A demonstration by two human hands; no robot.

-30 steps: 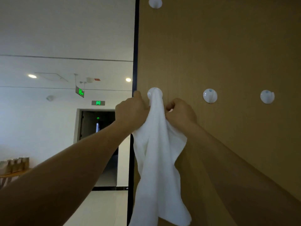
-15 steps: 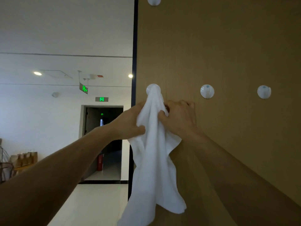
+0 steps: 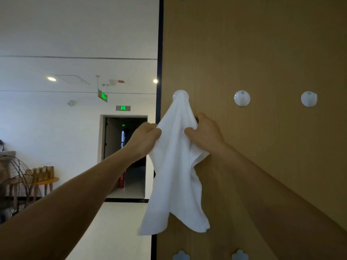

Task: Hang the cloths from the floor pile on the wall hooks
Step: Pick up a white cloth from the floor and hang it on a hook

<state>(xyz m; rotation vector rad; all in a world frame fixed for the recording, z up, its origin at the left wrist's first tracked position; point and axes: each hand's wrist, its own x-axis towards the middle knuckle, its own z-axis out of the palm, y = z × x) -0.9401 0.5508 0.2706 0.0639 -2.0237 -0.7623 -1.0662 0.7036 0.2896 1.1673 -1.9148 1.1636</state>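
1. My left grip point(image 3: 145, 139) is clenched on the left fold of the white cloth point(image 3: 176, 175). Its fingers curl into the fabric a little below the hook point(image 3: 180, 94).
2. My right grip point(image 3: 205, 134) pinches the right fold at about the same height, with the thumb in front of the fabric. The hand lies close to the wall panel point(image 3: 262, 53); I cannot tell whether it touches.
3. The cloth hangs by its top from the leftmost hook in the row, near the panel's left edge. It gathers to a narrow peak at the hook and widens between my two grips. Below them it falls in loose folds to two uneven corners.
4. The cloth looks soft and matte, like towelling. The hook is a round, glossy white knob. The panel is tan wood with fine vertical grain and a dark strip down its left edge.
5. In the same row to the right are a middle hook point(image 3: 242, 98) and a far hook point(image 3: 308, 99), both round and white and well apart. Two pale blue flower-shaped hooks point(image 3: 181, 255) show near the panel's bottom.
6. Both my forearms are bare and reach up and forward. The left comes from the lower left and the right runs alongside the panel. My wrists are roughly level, one on each side of the cloth.
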